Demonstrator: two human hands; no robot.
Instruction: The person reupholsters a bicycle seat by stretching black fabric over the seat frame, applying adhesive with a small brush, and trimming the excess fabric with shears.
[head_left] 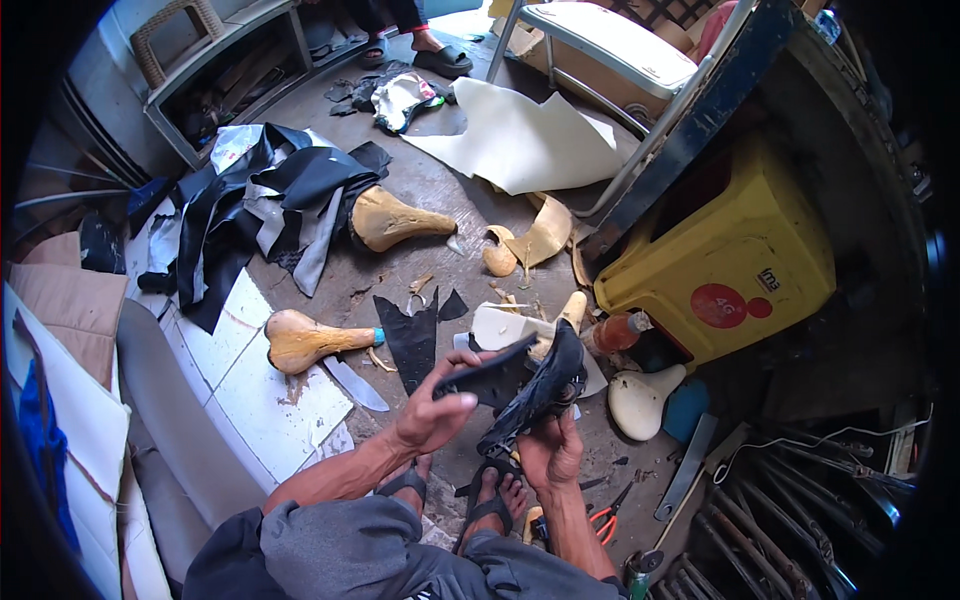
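My right hand (552,450) grips a bicycle saddle (545,390) from below. Its dark underside faces partly toward me, and a yellowish foam nose (573,308) points away. Beside it, my left hand (436,402) pinches a stiff black sheet (492,378), possibly vinyl, at the saddle's left side; I cannot tell whether the two are joined. Left of my hands lie a bare tan foam saddle (300,340) with a blue-green tip, a knife blade (350,382) and a black offcut (408,335). A cream saddle (640,402) rests on the right.
Another foam saddle (395,220) lies by a heap of black sheeting (270,200). Farther off are a white foam sheet (520,140), a folding chair (610,45) and a person's sandalled feet (440,60). A yellow plastic stool (740,260), orange-handled pliers (605,522) and metal tubes (770,530) stand right.
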